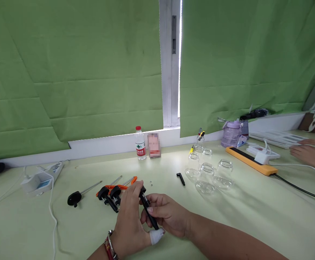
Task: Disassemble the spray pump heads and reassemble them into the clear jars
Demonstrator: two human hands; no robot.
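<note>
My left hand [131, 220], its thumb tip wrapped in white, holds a black rod-shaped part [148, 208] between fingers and thumb, near its two ends. The part slants, with a wider round end at the top. From the other side, my right hand [169, 213] pinches the same part near its middle; some fingertips are hidden behind it. Just left of my hands lie two black round-headed tools [109, 198] with metal shafts, beside orange curved pieces [134, 179]. Farther left is another black-handled tool [74, 198]. A small black handle piece [181, 179] lies beyond my right hand.
Several clear glass jars [206, 177] stand right of centre. A water bottle [140, 144] stands by the wall. An orange power strip [250, 161] and cable lie at right, near another person's hands [310, 151]. A white power strip [42, 180] with cables is at left.
</note>
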